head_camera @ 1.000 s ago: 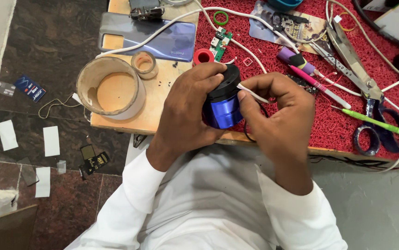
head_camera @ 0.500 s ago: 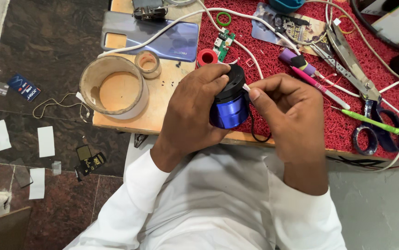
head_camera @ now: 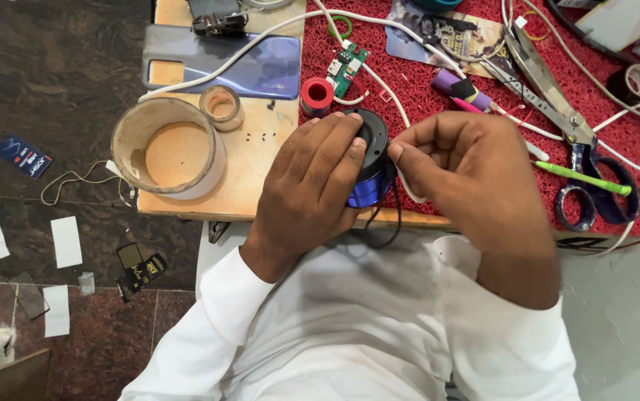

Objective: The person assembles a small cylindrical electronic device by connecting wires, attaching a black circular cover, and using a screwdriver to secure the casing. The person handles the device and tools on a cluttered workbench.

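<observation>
Head view: a small blue cylindrical speaker (head_camera: pixel 368 178) with a black top is gripped by the left hand (head_camera: pixel 312 186), fingers wrapped over its rim, just above the near edge of the wooden board (head_camera: pixel 253 178). The right hand (head_camera: pixel 468 174) is held just beside it, fingers pinched together at the black top; what is pinched cannot be told. A thin black wire (head_camera: pixel 387 226) is seen hanging below the speaker. A large tape roll (head_camera: pixel 167 148) lies to the left, a red spool (head_camera: pixel 317 95) beyond, and scissors (head_camera: pixel 565 126) on the red mat (head_camera: pixel 409 82) to the right.
</observation>
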